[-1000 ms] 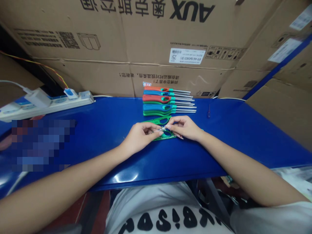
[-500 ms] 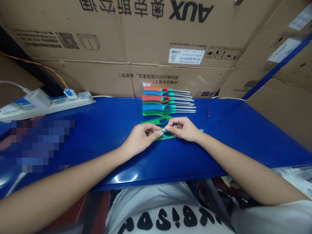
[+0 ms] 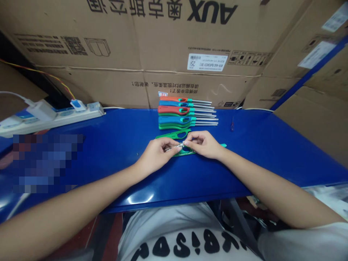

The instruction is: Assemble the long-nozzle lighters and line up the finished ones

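Observation:
My left hand (image 3: 156, 154) is closed, thumb and fingers around a slim clear-and-silver lighter part (image 3: 173, 147). The fingertips of my right hand (image 3: 205, 145) pinch the pale tip at the other end of this part; what exactly sits between them is too small to make out. Just beneath both hands lies a green lighter half (image 3: 185, 152), partly covered by them, with a teal tip (image 3: 223, 145) showing to the right. Behind my left hand a second green handle shell (image 3: 170, 136) lies flat on the table.
Several stick lighters (image 3: 174, 110) with coloured handles and metal tubes lie in a row at the back of the blue table (image 3: 190, 177). A small purple screwdriver (image 3: 232, 125) lies right of them. A power strip (image 3: 65, 115) stands at the left; cardboard (image 3: 163, 47) walls the back.
Both hands keep nearly the same place and grip. The right hand's fingers have shifted very slightly at the tip of the part.

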Demonstrator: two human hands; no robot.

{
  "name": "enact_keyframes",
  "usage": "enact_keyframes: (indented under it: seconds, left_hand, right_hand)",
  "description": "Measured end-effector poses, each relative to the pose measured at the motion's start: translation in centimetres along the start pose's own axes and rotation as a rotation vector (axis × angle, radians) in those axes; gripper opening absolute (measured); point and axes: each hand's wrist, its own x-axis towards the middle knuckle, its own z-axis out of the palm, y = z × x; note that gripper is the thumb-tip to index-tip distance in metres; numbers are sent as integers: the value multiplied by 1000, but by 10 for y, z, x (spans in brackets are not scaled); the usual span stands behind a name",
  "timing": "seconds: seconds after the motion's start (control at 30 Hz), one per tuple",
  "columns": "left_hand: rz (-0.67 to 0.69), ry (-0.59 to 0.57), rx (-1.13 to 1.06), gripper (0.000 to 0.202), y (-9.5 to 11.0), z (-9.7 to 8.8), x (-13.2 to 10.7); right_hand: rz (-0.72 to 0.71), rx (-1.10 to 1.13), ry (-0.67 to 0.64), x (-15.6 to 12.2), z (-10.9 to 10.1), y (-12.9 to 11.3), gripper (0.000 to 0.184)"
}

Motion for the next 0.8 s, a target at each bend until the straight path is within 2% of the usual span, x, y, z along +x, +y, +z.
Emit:
enact_keyframes:
  seconds: [0.17, 0.3, 0.47, 0.67, 0.8]
  left_hand:
    - [-3, 5, -57, 35, -1, -2, 1]
    - [-70, 12, -134, 39, 0, -5, 3]
    - [-128, 16, -179, 47, 2, -8, 4]
    - [-126, 27, -157, 43, 2, -5, 3]
    - [-129, 11, -149, 41, 1, -5, 2]
  right_hand:
    - [43, 52, -59, 2, -3, -3, 47]
    - [55, 66, -96, 4, -6, -4, 47]
    - [48, 84, -62, 3, -6, -3, 46]
    - [27, 115, -10, 1, 0, -2, 46]
    - [-24, 58, 13, 0, 1, -2, 43]
